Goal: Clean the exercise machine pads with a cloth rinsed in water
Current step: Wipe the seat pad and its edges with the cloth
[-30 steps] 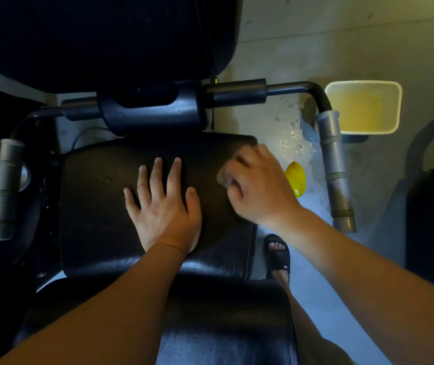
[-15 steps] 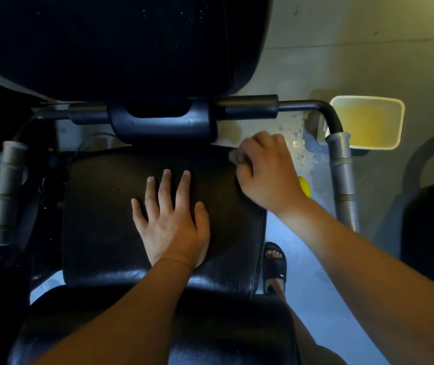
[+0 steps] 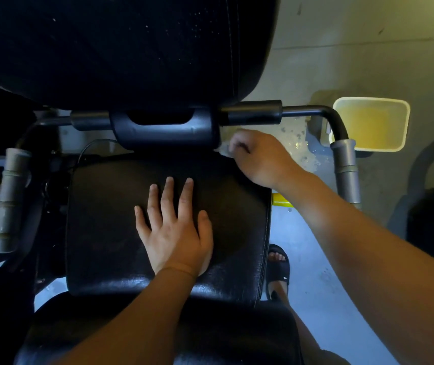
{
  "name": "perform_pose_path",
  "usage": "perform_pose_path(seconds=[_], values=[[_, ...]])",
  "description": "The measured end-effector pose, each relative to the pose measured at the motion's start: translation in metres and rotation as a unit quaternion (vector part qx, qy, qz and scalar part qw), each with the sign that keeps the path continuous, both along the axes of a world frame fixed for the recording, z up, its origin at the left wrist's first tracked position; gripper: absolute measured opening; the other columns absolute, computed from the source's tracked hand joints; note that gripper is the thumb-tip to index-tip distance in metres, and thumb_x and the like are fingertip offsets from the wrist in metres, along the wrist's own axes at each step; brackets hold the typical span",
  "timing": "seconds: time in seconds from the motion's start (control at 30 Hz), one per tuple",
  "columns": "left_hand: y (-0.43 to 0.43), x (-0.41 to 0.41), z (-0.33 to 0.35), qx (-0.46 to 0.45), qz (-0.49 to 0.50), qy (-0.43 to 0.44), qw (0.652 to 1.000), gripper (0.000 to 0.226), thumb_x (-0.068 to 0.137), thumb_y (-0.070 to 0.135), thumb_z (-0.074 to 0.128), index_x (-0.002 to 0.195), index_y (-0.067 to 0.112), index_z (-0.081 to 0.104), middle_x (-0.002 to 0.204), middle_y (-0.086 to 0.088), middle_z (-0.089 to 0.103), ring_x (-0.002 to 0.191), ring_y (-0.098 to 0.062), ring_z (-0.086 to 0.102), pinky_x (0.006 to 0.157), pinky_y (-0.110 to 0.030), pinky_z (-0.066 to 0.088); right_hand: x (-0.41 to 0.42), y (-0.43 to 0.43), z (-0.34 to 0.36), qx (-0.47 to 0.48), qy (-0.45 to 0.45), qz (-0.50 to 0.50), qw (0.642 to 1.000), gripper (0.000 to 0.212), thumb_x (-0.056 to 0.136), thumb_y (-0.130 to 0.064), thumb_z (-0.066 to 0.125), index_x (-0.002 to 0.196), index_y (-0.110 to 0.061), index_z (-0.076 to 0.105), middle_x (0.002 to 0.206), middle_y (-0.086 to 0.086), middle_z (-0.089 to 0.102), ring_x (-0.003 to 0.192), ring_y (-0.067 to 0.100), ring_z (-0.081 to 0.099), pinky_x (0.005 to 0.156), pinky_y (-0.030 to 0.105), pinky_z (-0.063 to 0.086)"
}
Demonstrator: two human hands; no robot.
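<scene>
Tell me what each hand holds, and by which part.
The right hand grips the cloth, bunched in its fist; which part cannot be told. The left hand holds nothing, resting flat on the pad.

Glossy black leather-look seat pad (image 3: 110, 233)

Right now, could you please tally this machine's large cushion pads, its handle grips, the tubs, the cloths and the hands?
Black vinyl pads: 3, upper, middle, lower
Grey cylindrical handle grips: 2, left, right
Yellow rectangular plastic tub: 1
Pale cloth: 1
Hands: 2, left hand, right hand
Total: 9
</scene>
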State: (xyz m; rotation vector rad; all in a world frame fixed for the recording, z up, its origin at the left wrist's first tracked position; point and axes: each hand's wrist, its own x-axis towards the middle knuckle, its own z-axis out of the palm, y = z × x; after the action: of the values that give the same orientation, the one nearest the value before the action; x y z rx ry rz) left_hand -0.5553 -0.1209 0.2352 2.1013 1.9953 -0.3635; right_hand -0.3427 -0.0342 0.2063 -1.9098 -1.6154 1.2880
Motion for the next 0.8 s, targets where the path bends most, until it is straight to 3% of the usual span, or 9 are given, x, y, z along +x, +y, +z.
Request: perform_pose_path(seconds=[0.1,0.13,0.2,0.27,0.33,0.4,0.5,0.67,0.8], values=[[0.001,0.001,0.000,-0.001,-0.002,0.001,1.000,0.067,0.095,0.052,0.033,0.159,0.037,0.021,0.167,0.000,0.021,0.156,-0.027,0.009,0.122,-0.060,0.012,0.002,0.004,0.001,-0.014,0.029,0.028,0.999,0.018,0.100,-0.018,0.049,0.100,-0.024,0.066,0.093,-0.015,0.063,0.080,-0.003,0.055,0.067,0.006,0.038],[0.001,0.001,0.001,-0.003,-0.004,0.001,1.000,0.067,0.095,0.052,0.033,0.159,0.037,0.021,0.167,0.000,0.021,0.156,-0.027,0.009,0.122,-0.060,0.012,0.008,0.002,0.000,-0.018,0.018,0.018,1.000,0.018,0.101,-0.022,0.048,0.098,-0.026,0.065,0.091,-0.015,0.064,0.081,-0.003,0.057,0.069,0.008,0.041],[0.001,0.000,0.000,-0.004,-0.005,0.003,1.000,0.066,0.095,0.052,0.032,0.159,0.036,0.021,0.167,0.000,0.021,0.156,-0.027,0.008,0.122,-0.060,0.012,0.017,-0.005,-0.006,-0.020,-0.031,-0.025,0.999,0.021,0.102,-0.027,0.046,0.092,-0.021,0.063,0.086,-0.001,0.066,0.081,0.014,0.062,0.072,0.030,0.050],[0.000,0.000,0.000,-0.002,-0.005,0.003,1.000,0.066,0.095,0.052,0.033,0.159,0.036,0.022,0.166,0.000,0.021,0.156,-0.027,0.009,0.122,-0.060,0.012,0.019,-0.011,-0.009,-0.002,-0.051,-0.056,0.997,0.019,0.100,-0.025,0.047,0.091,-0.018,0.062,0.085,0.000,0.065,0.083,0.022,0.061,0.069,0.036,0.047],[0.000,0.000,-0.001,0.001,-0.003,0.001,1.000,0.066,0.095,0.051,0.035,0.159,0.036,0.023,0.166,-0.001,0.022,0.156,-0.027,0.009,0.122,-0.060,0.012,0.010,-0.015,-0.004,0.040,-0.006,-0.035,0.999,0.015,0.096,-0.017,0.052,0.096,-0.018,0.066,0.094,-0.019,0.063,0.093,0.014,0.061,0.074,0.024,0.046],[0.000,0.000,-0.001,0.003,-0.003,0.003,1.000,0.066,0.095,0.051,0.035,0.159,0.036,0.023,0.166,0.000,0.022,0.156,-0.027,0.009,0.122,-0.059,0.012,0.001,-0.021,0.001,0.091,0.034,0.022,0.995,0.023,0.093,-0.008,0.056,0.108,-0.017,0.071,0.112,-0.022,0.063,0.107,0.006,0.061,0.089,0.006,0.041],[0.000,0.001,-0.001,0.004,-0.004,0.004,1.000,0.066,0.095,0.051,0.034,0.158,0.037,0.022,0.166,0.000,0.022,0.156,-0.027,0.010,0.122,-0.059,0.012,0.006,-0.040,-0.001,0.142,0.023,0.054,0.988,0.040,0.094,-0.007,0.057,0.129,-0.022,0.068,0.137,-0.009,0.063,0.127,0.009,0.056,0.109,0.011,0.036],[-0.001,0.001,-0.002,0.010,-0.003,0.003,1.000,0.065,0.095,0.051,0.032,0.158,0.037,0.023,0.166,0.000,0.022,0.156,-0.026,0.010,0.122,-0.058,0.012,0.016,-0.078,-0.004,0.106,0.015,-0.177,0.978,0.035,0.103,-0.013,0.053,0.135,-0.016,0.065,0.137,-0.002,0.065,0.128,0.013,0.058,0.111,0.015,0.038],[-0.002,0.001,-0.003,0.018,0.000,-0.005,1.000,0.065,0.094,0.050,0.034,0.157,0.037,0.025,0.166,0.000,0.023,0.155,-0.026,0.012,0.122,-0.058,0.012,-0.012,-0.116,0.004,0.112,0.014,-0.246,0.963,0.037,0.103,-0.010,0.051,0.138,-0.005,0.061,0.131,0.011,0.065,0.122,0.022,0.062,0.106,0.028,0.047]])
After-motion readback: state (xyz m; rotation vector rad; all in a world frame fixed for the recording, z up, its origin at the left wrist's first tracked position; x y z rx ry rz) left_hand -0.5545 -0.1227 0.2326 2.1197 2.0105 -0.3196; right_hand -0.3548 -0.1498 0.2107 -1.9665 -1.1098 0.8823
